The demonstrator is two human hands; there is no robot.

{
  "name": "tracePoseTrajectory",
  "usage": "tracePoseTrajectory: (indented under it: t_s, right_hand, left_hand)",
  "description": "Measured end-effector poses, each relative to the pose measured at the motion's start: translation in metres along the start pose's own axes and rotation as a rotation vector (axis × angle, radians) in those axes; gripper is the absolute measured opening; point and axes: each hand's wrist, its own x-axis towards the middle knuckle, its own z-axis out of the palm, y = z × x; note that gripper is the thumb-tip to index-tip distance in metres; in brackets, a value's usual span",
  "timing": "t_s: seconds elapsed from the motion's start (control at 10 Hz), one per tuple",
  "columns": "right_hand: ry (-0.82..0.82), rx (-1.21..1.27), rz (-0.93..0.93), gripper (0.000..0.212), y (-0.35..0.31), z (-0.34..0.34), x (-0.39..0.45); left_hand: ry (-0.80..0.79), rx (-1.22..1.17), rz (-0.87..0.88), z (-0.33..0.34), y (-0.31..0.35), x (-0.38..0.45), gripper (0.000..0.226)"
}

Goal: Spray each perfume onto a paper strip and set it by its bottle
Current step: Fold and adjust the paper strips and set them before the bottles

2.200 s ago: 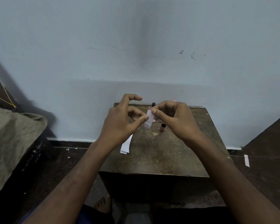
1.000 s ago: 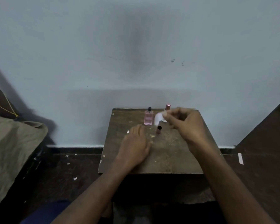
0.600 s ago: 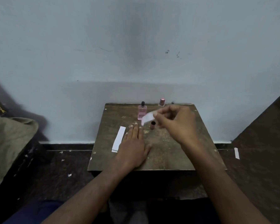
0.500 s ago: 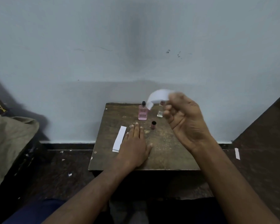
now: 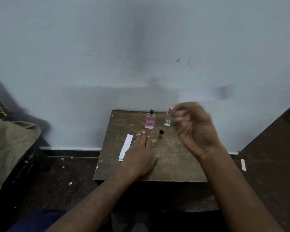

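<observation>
My left hand (image 5: pixel 139 154) lies flat on the small wooden table (image 5: pixel 174 163), palm down, fingers straight and together, pointing toward the far edge. Just beside it on the left, a white paper strip (image 5: pixel 126 147) lies on the tabletop, running near to far, its right edge close against my fingers; I cannot tell whether they touch. My right hand (image 5: pixel 193 127) is raised above the right side of the table, badly blurred, fingers curled in; a pale smear (image 5: pixel 197 96) shows above it against the wall (image 5: pixel 141 47), likely a second strip, but I cannot tell whether the hand grips it or anything else. At the far edge stands a pink perfume bottle (image 5: pixel 150 120) with a bare black sprayer and no cap. To its right, apart from it, stands a small clear bottle (image 5: pixel 168 118) with a pink cap, partly behind my right fingers. A small brown cap (image 5: pixel 161 134) stands on the table nearer to me, between the two bottles and just right of my left fingertips. On the dark floor (image 5: pixel 57 173) to the right lies another white strip (image 5: pixel 243 164); a tan cloth (image 5: pixel 8 148) sits far left.
</observation>
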Motion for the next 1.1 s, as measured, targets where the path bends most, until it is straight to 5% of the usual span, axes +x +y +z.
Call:
tracePoseTrajectory:
  t_s: [0.1, 0.2, 0.3, 0.4, 0.5, 0.6, 0.7, 0.8, 0.9, 1.0, 1.1]
  right_hand:
    - [0.425, -1.087, -0.034, 0.004, 0.017, -0.007, -0.001]
    - [0.354, -1.003, -0.251, 0.002, -0.005, 0.008, 0.001]
    - [0.023, -0.118, -0.241, 0.015, -0.041, 0.034, -0.004]
    - [-0.075, 0.345, -0.099, 0.018, -0.035, 0.020, -0.002]
    - [0.442, -0.825, -0.046, 0.013, 0.014, -0.026, -0.001]
    - [0.633, -0.875, -0.174, 0.003, 0.028, -0.046, 0.008]
    - [0.414, -0.344, -0.242, 0.007, 0.005, -0.032, 0.020]
    - [-0.036, 0.229, -0.191, 0.011, -0.010, -0.001, 0.021]
    - [-0.009, 0.114, -0.177, 0.015, -0.021, 0.010, 0.023]
    - [0.351, -0.948, -0.207, 0.017, 0.010, -0.016, 0.038]
    - [0.616, -1.241, -0.332, 0.010, 0.021, -0.026, 0.045]
  left_hand:
    - [-0.010, -0.026, 0.014, -0.007, -0.001, -0.002, 0.088]
    - [-0.040, -0.037, 0.019, -0.012, -0.002, -0.005, 0.089]
    - [-0.045, -0.040, 0.040, -0.016, -0.003, -0.006, 0.088]
    - [-0.025, -0.048, 0.082, -0.020, -0.003, -0.008, 0.087]
    - [0.095, -0.075, 0.155, -0.031, -0.001, -0.012, 0.079]
    - [0.194, -0.148, 0.224, -0.042, 0.001, -0.016, 0.071]
    - [0.226, -0.187, 0.235, -0.047, 0.002, -0.018, 0.075]
    - [0.264, -0.191, 0.242, -0.051, 0.001, -0.016, 0.077]
    - [0.314, -0.177, 0.261, -0.051, -0.003, -0.017, 0.080]
    - [0.384, -0.138, 0.278, -0.049, -0.008, -0.015, 0.082]
    - [0.412, -0.102, 0.236, -0.053, -0.011, -0.014, 0.083]
